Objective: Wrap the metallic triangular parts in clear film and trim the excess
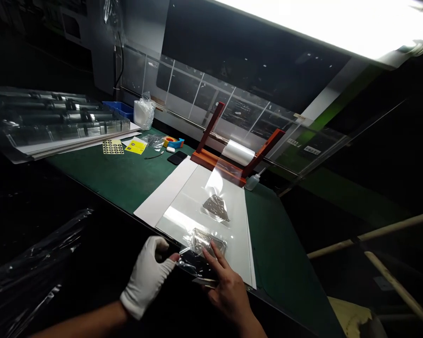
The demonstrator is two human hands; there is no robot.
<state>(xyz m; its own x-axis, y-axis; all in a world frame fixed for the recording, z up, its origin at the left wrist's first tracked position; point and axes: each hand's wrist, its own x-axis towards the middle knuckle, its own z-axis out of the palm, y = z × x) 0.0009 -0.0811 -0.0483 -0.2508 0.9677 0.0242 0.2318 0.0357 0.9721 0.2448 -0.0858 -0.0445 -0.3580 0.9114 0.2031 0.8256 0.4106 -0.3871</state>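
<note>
My left hand wears a white glove with the thumb tip bare. Its thumb meets the loose end of a clear film hanging over the table's front edge, and the fingers curl behind. My right hand is bare; two fingers press on a film-covered, flat brownish piece near the front of the white board. A thin, light-edged flat tool sticks out from under this hand; its kind is unclear. Farther back, a second brownish piece lies under the film.
Behind the board, a red wooden stand carries a film roll. A squeeze bottle stands on its right. To the left lie a dark phone, a tape dispenser, a sticker sheet and stacked clear trays.
</note>
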